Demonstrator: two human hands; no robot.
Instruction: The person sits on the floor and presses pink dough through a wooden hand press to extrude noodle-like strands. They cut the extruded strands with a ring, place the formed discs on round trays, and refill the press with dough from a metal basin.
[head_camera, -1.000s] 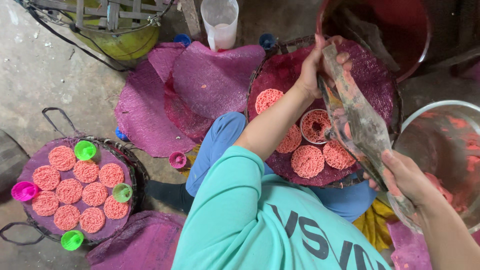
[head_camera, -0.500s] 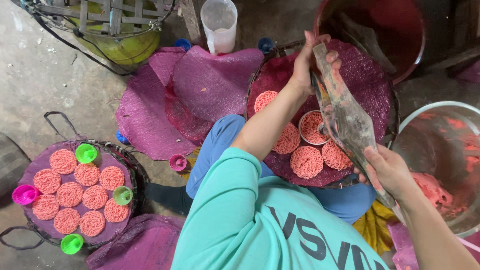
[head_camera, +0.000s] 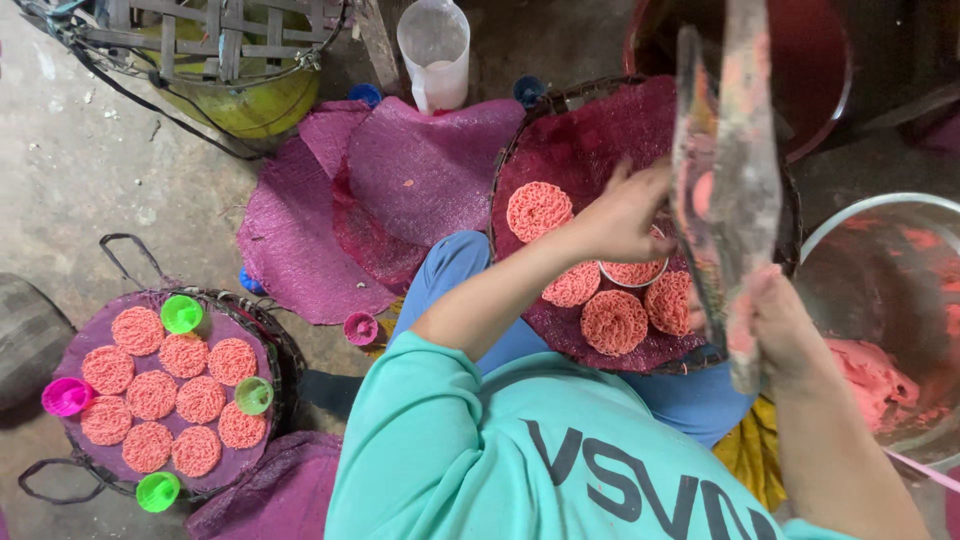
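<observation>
1. The right hand (head_camera: 770, 325) is closed around the bottom end of a clear plastic bag (head_camera: 728, 170). The bag has pink smears on it and stands up tall over the work.
2. The left hand (head_camera: 625, 215) reaches down beside the bag, over the round tray (head_camera: 590, 130) with the dark pink net on it. Its fingers are bent, but I cannot tell if they hold anything.
3. On that tray I count five pink noodle rounds (head_camera: 613, 322). One lies alone near the top left. Four sit close together, lower down. One of the four sits in a white ring (head_camera: 632, 278).
4. A second round tray (head_camera: 270, 335) sits at the lower left, on the floor. It holds nine pink noodle rounds (head_camera: 152, 394).
5. That tray also has five little plastic cups on or beside it. Four green cups (head_camera: 181, 313) and one pink cup (head_camera: 66, 396).
6. One more small pink cup (head_camera: 360, 327) sits on the floor between the two trays.
7. Loose purple net sheets (head_camera: 420, 175) lie in a pile on the floor.
8. A metal bowl (head_camera: 900, 215) with pink dough (head_camera: 875, 370) is on the right.
9. One white jug (head_camera: 435, 50) stands at the top.
</observation>
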